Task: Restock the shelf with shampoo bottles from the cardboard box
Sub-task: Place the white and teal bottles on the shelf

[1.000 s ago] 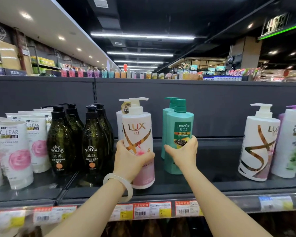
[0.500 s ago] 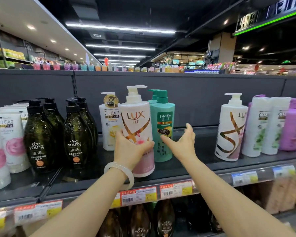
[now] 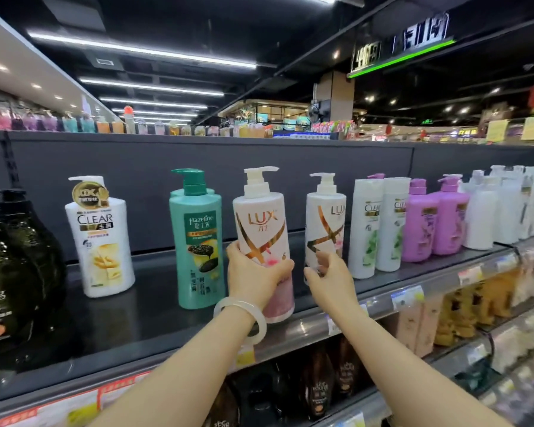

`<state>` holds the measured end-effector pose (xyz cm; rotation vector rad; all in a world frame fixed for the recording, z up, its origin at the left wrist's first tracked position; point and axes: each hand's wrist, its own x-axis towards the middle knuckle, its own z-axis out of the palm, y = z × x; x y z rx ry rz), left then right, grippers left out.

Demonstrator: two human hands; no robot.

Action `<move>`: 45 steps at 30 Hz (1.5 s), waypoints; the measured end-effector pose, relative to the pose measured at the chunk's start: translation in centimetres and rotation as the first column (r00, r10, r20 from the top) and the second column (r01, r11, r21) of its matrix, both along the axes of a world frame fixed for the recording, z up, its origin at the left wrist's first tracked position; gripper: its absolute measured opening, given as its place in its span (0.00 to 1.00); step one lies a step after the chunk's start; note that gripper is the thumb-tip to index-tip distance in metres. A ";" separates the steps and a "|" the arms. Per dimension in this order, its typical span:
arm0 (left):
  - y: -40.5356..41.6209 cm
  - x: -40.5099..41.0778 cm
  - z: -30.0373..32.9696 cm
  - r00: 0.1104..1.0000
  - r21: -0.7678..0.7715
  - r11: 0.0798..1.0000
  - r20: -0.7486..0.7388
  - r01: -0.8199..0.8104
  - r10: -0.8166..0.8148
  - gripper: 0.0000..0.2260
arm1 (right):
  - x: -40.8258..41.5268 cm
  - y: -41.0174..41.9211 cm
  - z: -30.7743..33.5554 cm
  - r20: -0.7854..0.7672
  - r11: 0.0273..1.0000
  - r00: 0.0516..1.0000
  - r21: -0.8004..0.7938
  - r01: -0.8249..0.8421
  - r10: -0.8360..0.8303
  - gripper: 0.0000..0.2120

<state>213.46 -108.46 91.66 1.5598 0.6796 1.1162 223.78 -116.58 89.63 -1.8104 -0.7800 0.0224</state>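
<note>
My left hand (image 3: 256, 275), with a pale bangle on its wrist, is shut on a white and pink LUX pump bottle (image 3: 261, 223). It holds the bottle upright at the front edge of the dark grey shelf (image 3: 154, 306). My right hand (image 3: 332, 277) curls around the lower part of a second LUX bottle (image 3: 326, 220), which stands just to the right. A green Hazeline bottle (image 3: 198, 241) stands to the left of my left hand, with another behind it. The cardboard box is out of view.
On the left stand a white CLEAR pump bottle (image 3: 101, 238) and dark see young bottles (image 3: 13, 272). On the right are white CLEAR bottles (image 3: 378, 226), purple bottles (image 3: 432, 220) and more white ones. Price tags line the shelf edge, above lower shelves of bottles.
The view has swung right. My left hand carried the LUX bottle from left of the Hazeline bottle to its right. My right hand left the Hazeline bottle and took the second LUX bottle.
</note>
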 end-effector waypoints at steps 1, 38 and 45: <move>0.0 0.9 -0.1 1.000 0.004 1.000 -0.009 -0.015 0.015 0.34 | 0.7 -0.4 -0.2 0.006 1.000 1.000 -0.005 0.001 -0.001 0.22; 2.4 6.2 -2.5 0.945 0.091 0.995 -0.326 0.050 -0.017 0.38 | 7.9 1.2 -2.3 0.042 0.999 0.999 0.009 -0.035 0.034 0.45; 2.4 6.3 -2.6 0.943 0.067 0.995 -0.328 0.075 -0.049 0.43 | 8.2 1.6 -2.5 0.018 0.999 1.000 0.025 -0.022 0.022 0.45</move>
